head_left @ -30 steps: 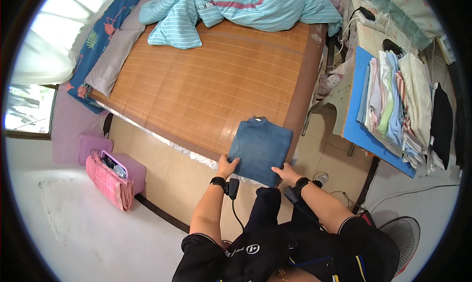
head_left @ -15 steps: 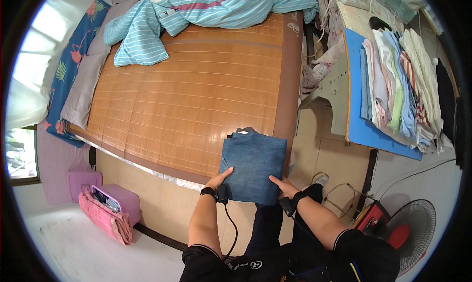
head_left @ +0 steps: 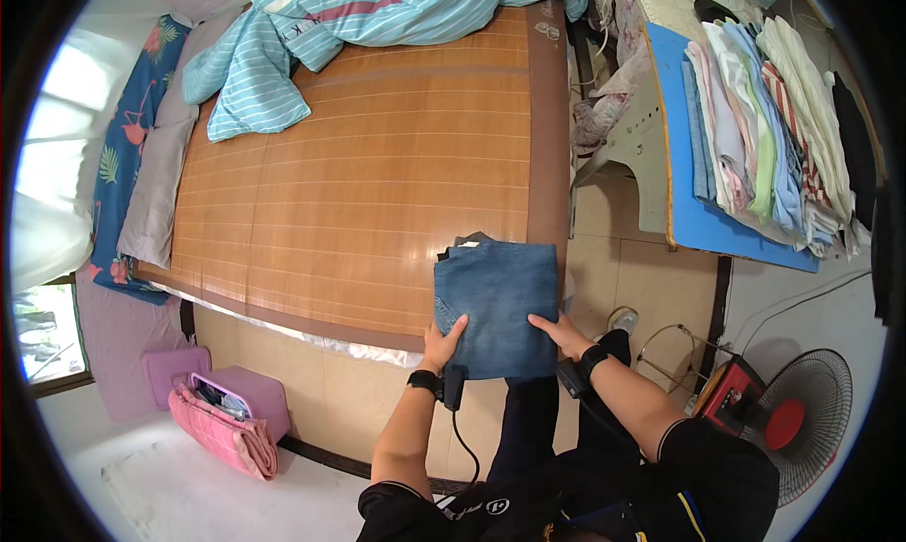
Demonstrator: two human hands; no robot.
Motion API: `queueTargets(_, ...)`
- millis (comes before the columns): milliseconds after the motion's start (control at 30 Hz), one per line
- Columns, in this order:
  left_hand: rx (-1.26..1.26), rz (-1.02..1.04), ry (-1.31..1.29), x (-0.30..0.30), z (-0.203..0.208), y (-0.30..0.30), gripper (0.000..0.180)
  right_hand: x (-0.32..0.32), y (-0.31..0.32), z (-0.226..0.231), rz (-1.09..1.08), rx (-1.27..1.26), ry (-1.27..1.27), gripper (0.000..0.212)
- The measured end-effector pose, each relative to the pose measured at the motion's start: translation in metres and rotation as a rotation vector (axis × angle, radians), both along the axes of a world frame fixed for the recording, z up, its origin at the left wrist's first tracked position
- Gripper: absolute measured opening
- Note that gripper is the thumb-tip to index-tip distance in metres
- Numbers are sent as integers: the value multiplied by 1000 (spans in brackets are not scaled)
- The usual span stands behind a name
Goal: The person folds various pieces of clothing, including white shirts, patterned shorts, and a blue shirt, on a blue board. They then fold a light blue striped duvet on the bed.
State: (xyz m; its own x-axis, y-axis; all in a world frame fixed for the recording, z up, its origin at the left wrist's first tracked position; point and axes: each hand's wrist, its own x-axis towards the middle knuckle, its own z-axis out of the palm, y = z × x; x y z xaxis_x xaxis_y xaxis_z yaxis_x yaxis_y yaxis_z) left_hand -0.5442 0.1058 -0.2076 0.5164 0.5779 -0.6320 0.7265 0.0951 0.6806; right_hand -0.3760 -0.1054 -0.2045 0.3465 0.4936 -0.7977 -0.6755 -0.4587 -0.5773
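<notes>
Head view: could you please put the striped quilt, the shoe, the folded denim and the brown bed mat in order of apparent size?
1. Brown bed mat
2. Striped quilt, cut off by the top edge
3. Folded denim
4. Shoe

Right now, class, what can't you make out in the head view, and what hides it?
All in the head view:
Most fingers of the left hand and right hand: behind the folded denim.
Dark cloth under it: covered, except at its far edge.
Lower contents of the purple bin: hidden by its walls.
Striped quilt: cut off by the top edge.
</notes>
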Motion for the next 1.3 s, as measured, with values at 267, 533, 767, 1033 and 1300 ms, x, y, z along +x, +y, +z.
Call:
queueTargets(267, 371, -245, -194, 23, 77, -31, 44, -5, -6, 2, -218, 63, 180, 54)
queueTargets(533, 613, -302, -250, 39, 76, -49, 62, 1, -9, 2, -317, 75, 317, 48)
queueTargets(767, -333, 189, -87, 28, 27, 6, 88, -2, 4, 13, -218, -17, 237, 60)
queueTargets(1033, 347, -281, 170, 43, 59, -18, 84, 4, -13, -12, -251, -75, 352, 65)
queueTargets(1300, 494, -358, -17, 66, 88, -59, 79, 6, -38, -16, -205, 11, 401, 64)
